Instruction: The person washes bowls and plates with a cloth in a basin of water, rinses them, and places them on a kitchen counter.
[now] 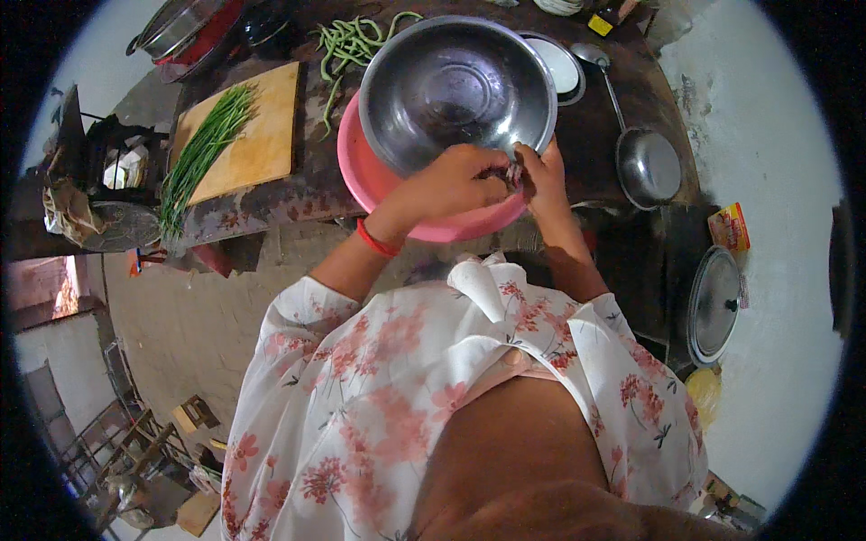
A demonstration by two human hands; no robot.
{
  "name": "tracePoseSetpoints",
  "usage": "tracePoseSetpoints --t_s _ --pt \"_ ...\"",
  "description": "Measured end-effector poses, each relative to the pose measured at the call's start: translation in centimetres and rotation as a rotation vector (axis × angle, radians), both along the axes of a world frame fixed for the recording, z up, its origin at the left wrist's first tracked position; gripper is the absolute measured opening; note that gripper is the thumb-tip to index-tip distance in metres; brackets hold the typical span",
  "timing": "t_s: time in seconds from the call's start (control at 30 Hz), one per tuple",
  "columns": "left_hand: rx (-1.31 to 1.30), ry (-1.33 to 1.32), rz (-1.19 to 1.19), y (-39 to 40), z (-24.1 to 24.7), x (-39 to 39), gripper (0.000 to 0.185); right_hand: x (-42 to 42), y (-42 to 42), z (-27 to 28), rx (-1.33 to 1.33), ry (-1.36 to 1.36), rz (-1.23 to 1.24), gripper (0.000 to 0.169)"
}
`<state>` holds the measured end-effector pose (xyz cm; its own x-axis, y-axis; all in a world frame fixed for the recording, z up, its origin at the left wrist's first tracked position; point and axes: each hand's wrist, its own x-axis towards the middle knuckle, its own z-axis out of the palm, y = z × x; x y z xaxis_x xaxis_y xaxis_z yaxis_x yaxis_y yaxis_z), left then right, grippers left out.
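A steel bowl is tilted above a pink plastic basin on the dark table. My right hand grips the bowl's near right rim. My left hand, a red band at its wrist, is at the same part of the rim with its fingers curled. A small dark purplish thing shows between the two hands; whether it is a cloth, a scrubber or food I cannot tell. Which hand holds it is also unclear. The inside of the bowl looks wet and shiny.
Long green beans lie behind the basin. Left of it, green stalks rest across a wooden cutting board. To the right are a white-filled dish, a steel ladle and a steel pan. A lid leans by the wall.
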<state>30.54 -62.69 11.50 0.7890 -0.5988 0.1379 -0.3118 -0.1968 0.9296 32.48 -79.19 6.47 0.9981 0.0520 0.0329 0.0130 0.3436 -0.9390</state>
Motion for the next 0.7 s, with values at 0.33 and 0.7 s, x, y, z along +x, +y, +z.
tracePoseSetpoints --t_s 0.33,0.7 --pt "-0.628 0.269 0.630 3.4 0.3 2.4 0.029 0.1 -0.4 0.5 -0.342 -0.168 -0.118 0.055" --pt "-0.529 -0.146 0.623 5.3 2.2 2.5 0.038 -0.7 -0.9 1.8 -0.370 -0.171 -0.009 0.063"
